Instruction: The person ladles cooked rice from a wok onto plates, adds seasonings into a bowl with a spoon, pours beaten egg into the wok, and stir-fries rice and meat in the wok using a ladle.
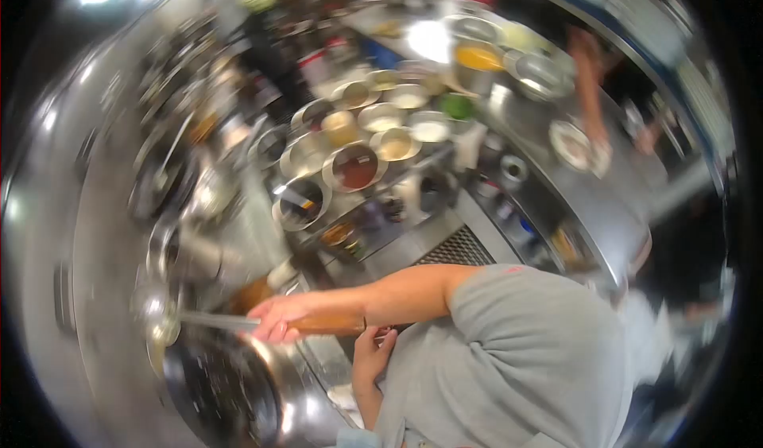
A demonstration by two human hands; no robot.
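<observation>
My right hand [274, 318] is wrapped around a ladle, on the metal shaft [214, 319] just ahead of its brown wooden handle [326, 324]. The handle runs back beneath my forearm. The ladle's bowl [161, 321], blurred, is at the far left, beyond the rim of a large dark wok [218, 384]. Close to my body, my left hand [372, 354] has its fingers curled near the end of the ladle's handle; what it holds, if anything, is hidden. Below it a white cloth [346, 398] shows in part.
Several round metal containers [355, 167] of sauces and ingredients stand ahead of my right arm. Another pan [163, 170] sits on the stove side. Across the steel counter [548, 186], another person's hand [598, 152] is at a white plate [571, 144]. Another person [258, 38] stands at the back.
</observation>
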